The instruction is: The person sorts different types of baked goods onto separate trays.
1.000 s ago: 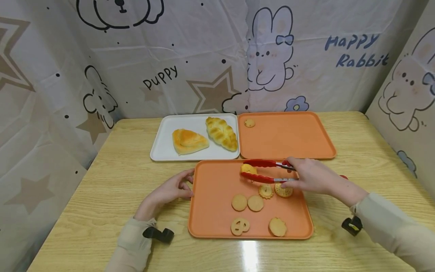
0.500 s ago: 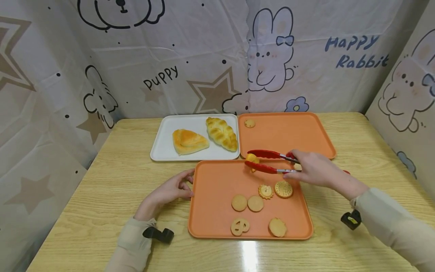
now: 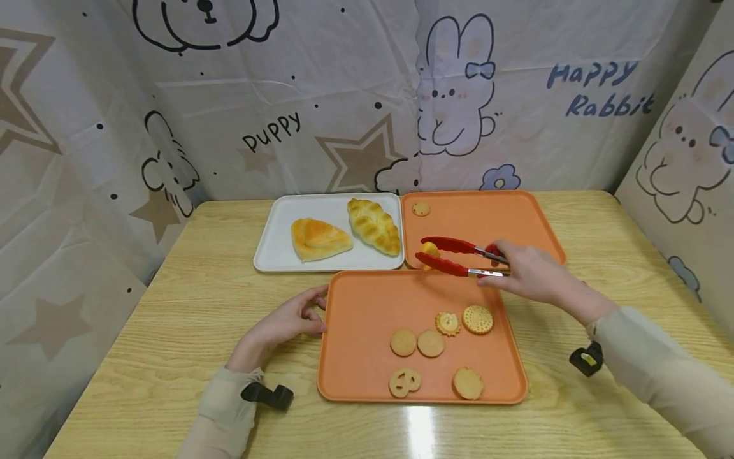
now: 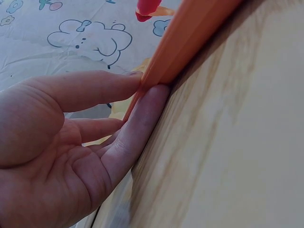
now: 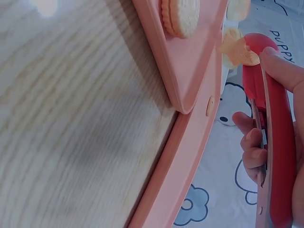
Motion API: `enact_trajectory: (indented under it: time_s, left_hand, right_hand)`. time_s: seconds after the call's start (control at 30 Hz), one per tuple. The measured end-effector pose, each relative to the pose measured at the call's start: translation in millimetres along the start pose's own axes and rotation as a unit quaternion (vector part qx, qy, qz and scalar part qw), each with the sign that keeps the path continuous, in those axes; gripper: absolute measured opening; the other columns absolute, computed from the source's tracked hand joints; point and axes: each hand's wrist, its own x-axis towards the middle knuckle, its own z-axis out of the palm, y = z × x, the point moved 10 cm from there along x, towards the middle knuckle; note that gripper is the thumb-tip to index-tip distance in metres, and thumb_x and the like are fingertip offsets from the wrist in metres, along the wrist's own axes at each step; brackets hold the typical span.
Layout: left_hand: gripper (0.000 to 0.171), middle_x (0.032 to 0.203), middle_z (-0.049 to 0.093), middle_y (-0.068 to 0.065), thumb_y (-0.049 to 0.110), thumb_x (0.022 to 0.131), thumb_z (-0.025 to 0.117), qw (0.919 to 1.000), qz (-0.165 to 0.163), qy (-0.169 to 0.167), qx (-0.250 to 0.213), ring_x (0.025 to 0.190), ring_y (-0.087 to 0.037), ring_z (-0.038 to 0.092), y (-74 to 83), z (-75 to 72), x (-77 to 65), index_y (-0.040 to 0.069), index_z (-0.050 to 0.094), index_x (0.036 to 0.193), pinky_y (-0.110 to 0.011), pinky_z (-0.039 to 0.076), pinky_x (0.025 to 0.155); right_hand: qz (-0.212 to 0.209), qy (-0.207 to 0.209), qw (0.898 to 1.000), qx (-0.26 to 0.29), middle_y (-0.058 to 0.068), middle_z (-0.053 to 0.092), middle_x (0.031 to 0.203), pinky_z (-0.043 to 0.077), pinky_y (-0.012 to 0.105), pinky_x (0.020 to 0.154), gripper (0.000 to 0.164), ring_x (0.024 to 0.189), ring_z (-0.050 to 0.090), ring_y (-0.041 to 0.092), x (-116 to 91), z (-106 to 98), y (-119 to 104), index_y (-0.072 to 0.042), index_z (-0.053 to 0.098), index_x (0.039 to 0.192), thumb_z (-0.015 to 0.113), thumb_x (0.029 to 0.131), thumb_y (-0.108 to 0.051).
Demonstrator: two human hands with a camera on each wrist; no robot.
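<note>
My right hand (image 3: 533, 273) grips red-tipped tongs (image 3: 447, 265) over the front edge of the back orange tray (image 3: 487, 220). Between the tong tips is a small yellow biscuit (image 3: 431, 248); its pointed edge shows in the right wrist view, where the biscuit (image 5: 243, 53) sits by the red tip. My left hand (image 3: 292, 317) holds the left rim of the front orange tray (image 3: 355, 370), its thumb and fingers against the edge in the left wrist view. On the front tray lie two plain round biscuits (image 3: 404, 342), a scalloped biscuit (image 3: 448, 324), a dotted cracker (image 3: 478, 319), a pretzel-shaped biscuit (image 3: 404, 382) and a wavy-edged biscuit (image 3: 467, 383).
At the back left, a white tray (image 3: 275, 248) carries a folded bread (image 3: 321, 240) and a braided bread (image 3: 374, 226). One small round biscuit (image 3: 421, 209) lies in the back orange tray's far left corner. A printed cloth (image 3: 344, 95) hangs behind the wooden table (image 3: 172, 331).
My right hand has lifted the tongs and yellow biscuit away from the front tray, moving them back and slightly right to the back orange tray. My left hand has stayed at the rim.
</note>
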Motion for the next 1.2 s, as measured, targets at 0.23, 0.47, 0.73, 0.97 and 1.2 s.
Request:
enact_trajectory:
  time_s: [0.23,0.47,0.73,0.97,1.2]
  left_hand:
    - [0.079,0.117,0.039,-0.018,0.002,0.079,0.065,1.0000,-0.002,0.005,0.004,0.075,-0.011,0.051,0.3,-0.9,-0.2,0.000,0.019,0.144,-0.021,0.043,0.063]
    - [0.079,0.116,0.039,-0.017,0.001,0.078,0.065,0.9999,-0.006,0.007,0.006,0.075,-0.011,0.051,0.6,-1.8,-1.0,0.000,0.019,0.143,-0.021,0.043,0.063]
    - [0.080,0.117,0.039,-0.017,0.002,0.079,0.065,0.9999,-0.006,0.003,0.009,0.075,-0.012,0.051,0.2,-0.8,0.5,0.000,0.019,0.144,-0.021,0.042,0.062]
    - [0.079,0.117,0.038,-0.019,0.003,0.079,0.065,0.9999,0.000,0.000,0.010,0.075,-0.012,0.051,-0.3,-1.5,1.2,-0.001,0.019,0.143,-0.021,0.043,0.063]
    - [0.079,0.117,0.037,-0.021,0.000,0.080,0.064,0.9999,0.011,-0.009,0.005,0.073,-0.011,0.051,0.8,-0.1,1.4,-0.003,0.017,0.143,-0.022,0.047,0.064]
  right_hand:
    - [0.012,0.009,1.000,0.001,0.004,0.055,0.070,0.036,0.026,0.046,0.055,0.050,0.043,0.014,7,-4,9,-0.003,0.052,0.102,0.070,0.074,-0.047]
    - [0.033,0.009,0.999,0.010,0.007,0.060,0.078,0.035,0.027,0.047,0.056,0.053,0.045,0.016,19,-2,21,-0.002,0.052,0.102,0.069,0.074,-0.048]
    - [0.059,-0.018,0.998,0.019,0.010,0.062,0.086,0.039,0.029,0.051,0.061,0.061,0.051,0.018,34,3,30,0.000,0.051,0.107,0.066,0.076,-0.050]
    - [0.052,-0.021,0.998,0.010,0.009,0.061,0.083,0.040,0.029,0.052,0.059,0.059,0.052,0.018,48,5,31,0.000,0.051,0.105,0.064,0.077,-0.050]
    - [0.073,-0.035,0.997,0.008,0.008,0.059,0.079,0.042,0.032,0.054,0.060,0.060,0.052,0.020,64,10,34,0.000,0.050,0.103,0.063,0.078,-0.052]
